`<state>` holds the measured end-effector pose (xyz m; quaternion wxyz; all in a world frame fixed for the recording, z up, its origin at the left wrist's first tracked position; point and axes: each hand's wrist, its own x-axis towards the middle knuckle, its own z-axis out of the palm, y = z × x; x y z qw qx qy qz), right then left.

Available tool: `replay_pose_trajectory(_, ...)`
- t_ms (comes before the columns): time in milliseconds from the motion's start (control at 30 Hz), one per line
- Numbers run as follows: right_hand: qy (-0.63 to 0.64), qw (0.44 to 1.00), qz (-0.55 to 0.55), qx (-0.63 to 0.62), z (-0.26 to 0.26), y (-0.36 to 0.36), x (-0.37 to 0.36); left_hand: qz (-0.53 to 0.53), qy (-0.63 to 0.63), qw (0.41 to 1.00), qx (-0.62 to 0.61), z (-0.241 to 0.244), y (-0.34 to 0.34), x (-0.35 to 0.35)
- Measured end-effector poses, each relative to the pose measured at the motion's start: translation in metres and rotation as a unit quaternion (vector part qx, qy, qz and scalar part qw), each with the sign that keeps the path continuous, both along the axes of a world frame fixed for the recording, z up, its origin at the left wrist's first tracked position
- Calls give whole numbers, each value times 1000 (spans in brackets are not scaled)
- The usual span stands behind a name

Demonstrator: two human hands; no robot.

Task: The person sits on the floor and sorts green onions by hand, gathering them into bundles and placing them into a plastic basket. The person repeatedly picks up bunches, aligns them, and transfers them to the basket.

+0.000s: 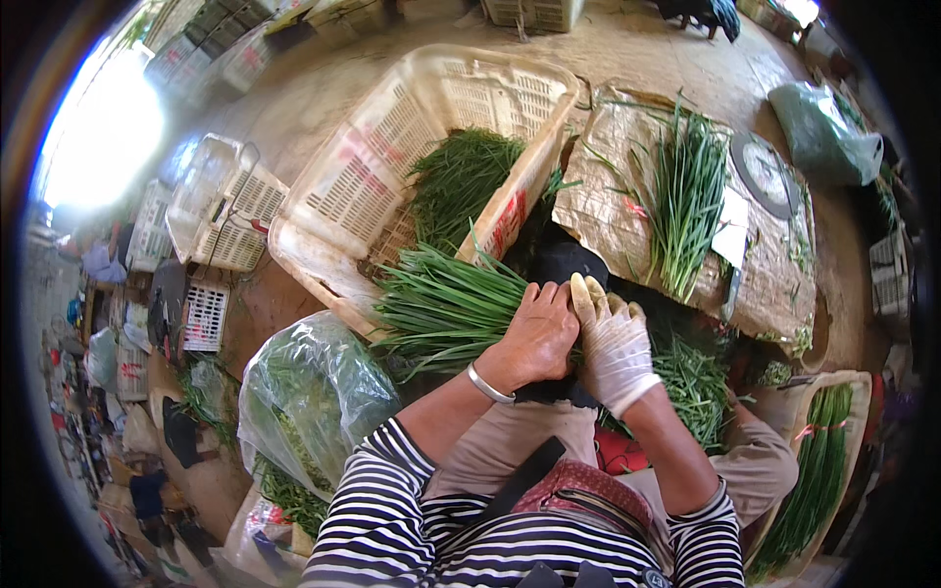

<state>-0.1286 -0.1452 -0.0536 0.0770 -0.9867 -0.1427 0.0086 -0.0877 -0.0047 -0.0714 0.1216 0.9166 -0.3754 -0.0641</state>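
Observation:
My left hand (540,327), bare with a metal bangle at the wrist, is closed around the stems of a bunch of long green leaves (448,309), seemingly garlic chives. The leaf tips fan out leftward over the near rim of a pale plastic crate (353,169). My right hand (614,349), in a whitish glove, meets the left at the stem end; its fingers are bunched, and whatever lies beneath them is hidden. More of the greens (470,176) lie inside the crate.
A sacking-covered surface (610,213) at right carries loose chives (687,191), a broad-bladed knife (730,239) and a grey-rimmed disc (764,176). Loose leaves (691,382) lie by my right arm. A clear plastic bag (309,389) stands left; a container (764,411) holds tied greens (816,456).

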Motion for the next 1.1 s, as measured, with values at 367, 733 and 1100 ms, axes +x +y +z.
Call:
replay_pose_trajectory(367, 138, 984, 40, 105, -18, -40, 29, 56, -134, 967, -210, 50, 33, -82)
replay_pose_trajectory(733, 187, 950, -60, 240, 11, -61, -22, 230, 654, 415, -590, -27, -27, -93)
replay_pose_trajectory(1100, 42, 956, -205, 207, -32, -30, -59, 332, 542, 351, -687, -29, -59, -33)
